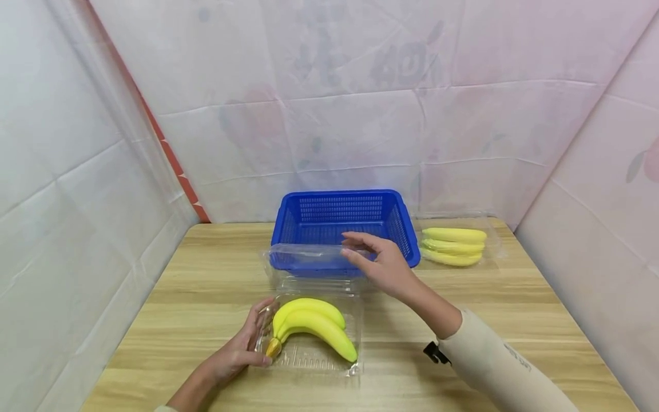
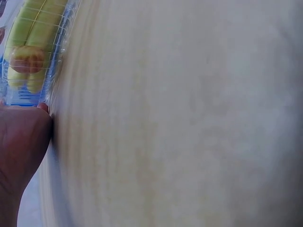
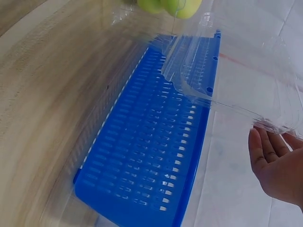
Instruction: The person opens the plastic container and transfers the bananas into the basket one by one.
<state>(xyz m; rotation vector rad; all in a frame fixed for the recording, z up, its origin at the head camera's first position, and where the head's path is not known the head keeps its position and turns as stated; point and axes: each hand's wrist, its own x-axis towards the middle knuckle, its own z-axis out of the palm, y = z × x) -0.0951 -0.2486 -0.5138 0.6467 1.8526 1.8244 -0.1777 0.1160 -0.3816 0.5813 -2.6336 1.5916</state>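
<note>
A clear plastic clamshell container (image 1: 319, 369) stands on the table with its lid (image 1: 309, 253) raised at the far side. In its base lies a small bunch of yellow-green bananas (image 1: 314, 323), stem toward the left. My left hand (image 1: 239, 346) grips the container's left side, thumb over the rim near the stem. The bananas (image 2: 35, 40) also show through plastic in the left wrist view. With my right hand (image 1: 383, 266) I pinch the upright lid at its right edge. In the right wrist view the fingers and thumb of the right hand (image 3: 279, 163) meet at the lid's edge.
Behind the lid stands a blue plastic basket (image 1: 340, 197) against the white fabric backdrop (image 1: 329, 131). At the back right, another clear container (image 1: 491, 237) holds more bananas (image 1: 453, 246). The wooden table (image 1: 206, 274) has fabric walls on both sides.
</note>
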